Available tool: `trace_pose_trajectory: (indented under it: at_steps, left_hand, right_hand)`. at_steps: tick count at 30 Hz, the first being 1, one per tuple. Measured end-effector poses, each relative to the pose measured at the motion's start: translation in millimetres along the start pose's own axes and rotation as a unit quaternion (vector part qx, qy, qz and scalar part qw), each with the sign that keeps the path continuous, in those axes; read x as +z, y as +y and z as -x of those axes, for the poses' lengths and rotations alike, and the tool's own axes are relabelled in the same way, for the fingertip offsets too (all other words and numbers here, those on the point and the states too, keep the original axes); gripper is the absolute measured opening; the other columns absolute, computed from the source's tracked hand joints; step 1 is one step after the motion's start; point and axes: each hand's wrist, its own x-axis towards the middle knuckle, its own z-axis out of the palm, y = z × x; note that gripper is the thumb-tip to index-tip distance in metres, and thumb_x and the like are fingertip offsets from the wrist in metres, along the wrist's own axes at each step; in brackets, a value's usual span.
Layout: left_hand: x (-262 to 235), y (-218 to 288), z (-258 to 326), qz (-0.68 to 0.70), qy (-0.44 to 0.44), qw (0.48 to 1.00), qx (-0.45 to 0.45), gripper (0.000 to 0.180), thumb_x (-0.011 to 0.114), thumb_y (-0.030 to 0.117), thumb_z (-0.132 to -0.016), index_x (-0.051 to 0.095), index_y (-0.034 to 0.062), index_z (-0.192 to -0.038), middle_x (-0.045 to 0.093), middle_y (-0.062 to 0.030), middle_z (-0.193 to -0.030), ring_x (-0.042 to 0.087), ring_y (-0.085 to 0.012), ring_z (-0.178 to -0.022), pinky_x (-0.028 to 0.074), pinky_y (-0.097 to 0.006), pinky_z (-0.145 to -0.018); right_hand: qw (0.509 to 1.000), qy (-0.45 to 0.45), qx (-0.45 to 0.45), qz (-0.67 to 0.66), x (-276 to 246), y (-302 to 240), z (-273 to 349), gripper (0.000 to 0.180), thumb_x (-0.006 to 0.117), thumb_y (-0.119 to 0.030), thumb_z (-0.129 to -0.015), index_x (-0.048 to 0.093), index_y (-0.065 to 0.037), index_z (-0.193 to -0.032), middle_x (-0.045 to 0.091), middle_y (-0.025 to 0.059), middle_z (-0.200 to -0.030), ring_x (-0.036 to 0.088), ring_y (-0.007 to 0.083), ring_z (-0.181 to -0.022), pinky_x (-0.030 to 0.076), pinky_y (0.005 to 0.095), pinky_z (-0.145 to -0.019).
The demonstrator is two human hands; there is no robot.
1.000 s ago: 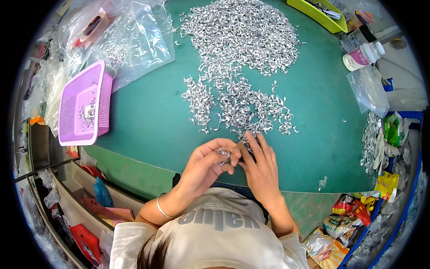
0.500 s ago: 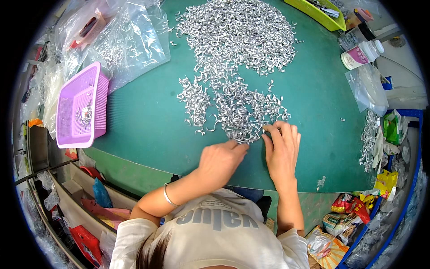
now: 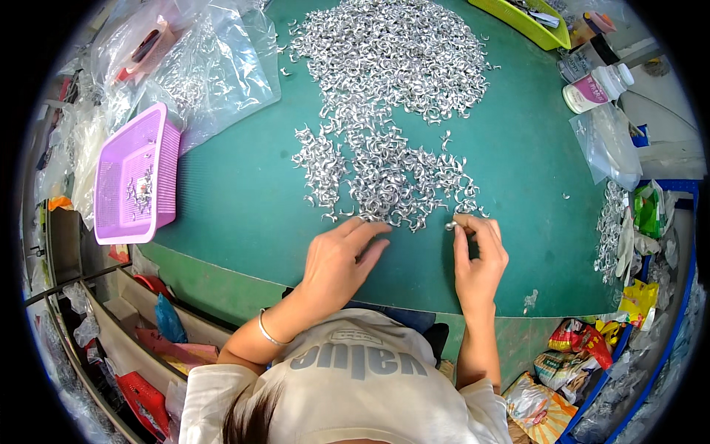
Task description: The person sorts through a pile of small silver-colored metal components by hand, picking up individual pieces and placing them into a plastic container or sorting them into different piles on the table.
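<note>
A big heap of small silver metal clips (image 3: 384, 96) covers the green table mat (image 3: 237, 200), with a thinner spread reaching toward me. My left hand (image 3: 340, 259) lies flat, fingers apart, its fingertips touching the near edge of the spread. My right hand (image 3: 477, 255) is at the spread's near right corner, thumb and fingers pinched on one small silver clip (image 3: 451, 224).
A purple plastic basket (image 3: 137, 177) with a few clips in it stands at the left. Clear plastic bags (image 3: 200, 66) lie at the back left. A white bottle (image 3: 595, 85) and a yellow-green tray (image 3: 529, 22) are at the back right. More bags and packets crowd the right edge.
Both hands were together near my body a second ago. They have parted and reached forward to the near edge of the clips, and the right hand has pinched one.
</note>
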Motion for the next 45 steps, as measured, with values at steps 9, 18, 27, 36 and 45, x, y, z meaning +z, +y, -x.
trace_pose_trajectory:
  at_steps: [9,18,27,36,45]
  left_hand:
    - [11.4,22.8,0.2,0.209,-0.021,0.978,-0.004,0.022,0.068,0.000,-0.067,0.064,0.0046,-0.088,0.034,0.0032,-0.055,0.028,-0.0042,-0.050,0.023,-0.021,-0.044]
    - [4.6,23.8,5.3,0.368,-0.066,0.918,-0.136,0.015,0.066,-0.001,-0.070,0.066,0.0010,-0.085,0.041,0.0067,-0.056,0.029,-0.0017,-0.052,0.021,-0.020,-0.044]
    - [1.6,27.2,8.5,0.388,-0.081,0.909,-0.130,0.012,0.065,0.000,-0.071,0.066,0.0011,-0.082,0.039,0.0068,-0.055,0.028,-0.0012,-0.051,0.019,-0.020,-0.044]
    - [2.1,30.7,10.4,0.379,-0.062,0.918,-0.098,0.011,0.064,-0.002,-0.071,0.066,0.0011,-0.081,0.036,0.0067,-0.054,0.027,-0.0018,-0.050,0.019,-0.020,-0.044]
    - [3.2,31.4,9.2,0.461,-0.090,0.867,-0.167,0.011,0.063,-0.002,-0.072,0.065,0.0001,-0.083,0.035,0.0088,-0.055,0.027,-0.0006,-0.051,0.018,-0.019,-0.045]
  right_hand:
    - [0.769,-0.072,0.292,-0.564,0.1,-27.0,22.5,0.018,0.052,0.004,-0.080,0.052,0.003,-0.099,0.060,0.0084,-0.087,0.055,0.0096,-0.076,0.042,0.0202,-0.064]
    - [0.853,-0.089,0.209,-0.471,-11.0,-41.8,28.8,0.022,0.057,0.010,-0.075,0.054,0.005,-0.096,0.058,0.0076,-0.089,0.050,0.0106,-0.075,0.041,0.0221,-0.067]
    - [0.939,-0.015,0.088,-0.333,-9.2,-46.7,31.6,0.018,0.061,0.012,-0.068,0.057,0.004,-0.083,0.058,0.0077,-0.079,0.048,0.0155,-0.073,0.039,0.0249,-0.064]
    - [0.859,-0.052,0.173,-0.479,-13.5,-48.6,34.3,0.021,0.057,0.013,-0.072,0.054,0.004,-0.091,0.056,0.0074,-0.087,0.049,0.0120,-0.076,0.040,0.0236,-0.068]
    - [0.816,-0.033,0.229,-0.530,-12.4,-50.7,34.2,0.021,0.057,0.011,-0.074,0.054,0.005,-0.094,0.056,0.0076,-0.087,0.049,0.0117,-0.077,0.040,0.0243,-0.070]
